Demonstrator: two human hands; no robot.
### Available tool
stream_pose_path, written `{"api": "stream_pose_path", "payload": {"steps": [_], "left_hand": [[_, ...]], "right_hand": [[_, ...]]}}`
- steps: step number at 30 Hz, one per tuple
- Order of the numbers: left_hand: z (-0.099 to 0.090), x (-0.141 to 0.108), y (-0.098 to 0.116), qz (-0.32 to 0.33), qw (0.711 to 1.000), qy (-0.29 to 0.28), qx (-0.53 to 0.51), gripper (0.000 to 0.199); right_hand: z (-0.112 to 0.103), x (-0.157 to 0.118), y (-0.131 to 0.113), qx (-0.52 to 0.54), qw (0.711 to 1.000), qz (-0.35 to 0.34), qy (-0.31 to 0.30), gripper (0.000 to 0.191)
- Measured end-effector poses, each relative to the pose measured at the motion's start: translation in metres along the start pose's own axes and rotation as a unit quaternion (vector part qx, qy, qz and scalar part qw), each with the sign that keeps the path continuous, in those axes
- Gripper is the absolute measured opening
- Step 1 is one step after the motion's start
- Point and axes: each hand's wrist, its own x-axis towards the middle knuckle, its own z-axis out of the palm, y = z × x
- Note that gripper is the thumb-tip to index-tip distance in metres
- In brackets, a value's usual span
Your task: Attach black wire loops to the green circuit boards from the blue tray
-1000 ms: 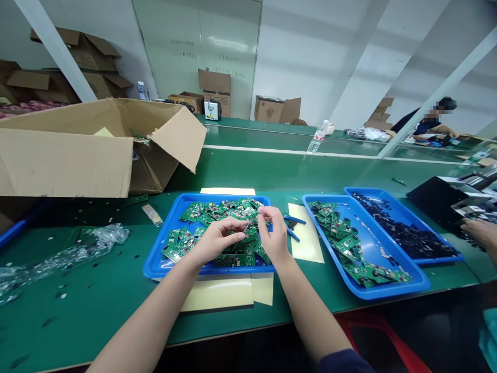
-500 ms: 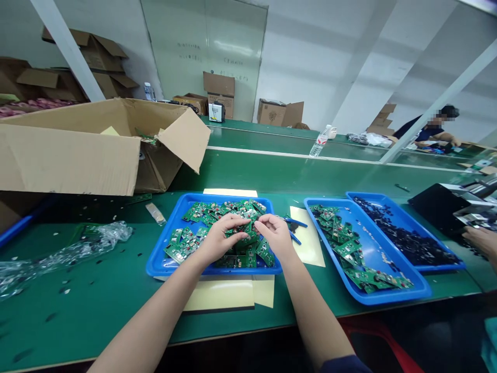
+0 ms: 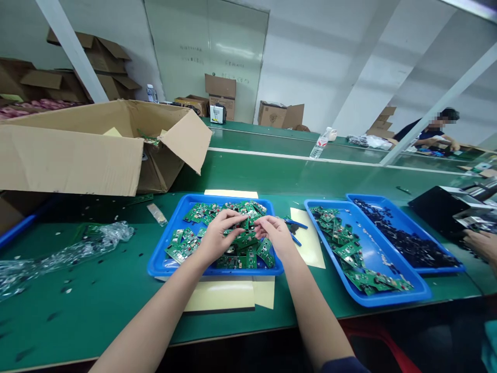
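Observation:
Over a blue tray (image 3: pixel 157 265) heaped with green circuit boards (image 3: pixel 182 246), both my hands are close together. My left hand (image 3: pixel 220 233) has thumb and fingers closed on the edge of a small green circuit board (image 3: pixel 244 223). Just to the right, my right hand (image 3: pixel 273 232) has its fingertips pinched together near that board. Whatever lies between those fingertips is too small to make out. Blue-handled pliers (image 3: pixel 295 224) lie beside the tray, partly hidden behind my right hand.
A second blue tray (image 3: pixel 373 300) holds more circuit boards, and a third blue tray (image 3: pixel 446 268) holds small black parts. A large cardboard box (image 3: pixel 70 166) stands at left above crumpled clear plastic (image 3: pixel 104 235). Yellow sheets (image 3: pixel 221 296) lie under the tray. A co-worker's hand (image 3: pixel 481 243) is at far right.
My right hand's fingertips have drawn slightly away from the board in my left hand, leaving a small gap. The left hand keeps its hold, tilted a little differently.

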Motion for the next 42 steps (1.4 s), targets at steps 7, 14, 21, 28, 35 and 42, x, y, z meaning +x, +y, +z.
{"api": "stream_pose_path", "payload": {"steps": [7, 14, 21, 28, 35, 42], "left_hand": [[0.003, -0.003, -0.002, 0.037, 0.998, -0.007, 0.044, 0.028], [0.004, -0.002, 0.001, 0.023, 1.000, 0.000, 0.015, 0.026], [0.003, -0.001, 0.003, -0.003, 0.999, -0.015, -0.044, 0.027], [0.002, -0.002, 0.004, -0.056, 0.989, -0.080, -0.113, 0.028], [-0.001, 0.000, 0.011, -0.103, 0.979, -0.141, -0.107, 0.029], [-0.003, 0.006, 0.018, -0.176, 0.966, -0.111, -0.152, 0.034]], "right_hand": [[0.004, -0.004, 0.001, 0.035, 0.994, 0.068, -0.079, 0.026], [0.007, -0.006, -0.003, 0.095, 0.984, 0.112, -0.103, 0.025], [0.011, -0.004, 0.003, 0.161, 0.970, 0.131, -0.122, 0.025], [0.011, -0.004, 0.003, 0.131, 0.976, 0.115, -0.131, 0.024], [0.011, -0.003, 0.007, -0.040, 0.996, 0.011, -0.078, 0.016], [0.008, -0.002, 0.002, -0.095, 0.988, -0.111, 0.055, 0.010]]}}
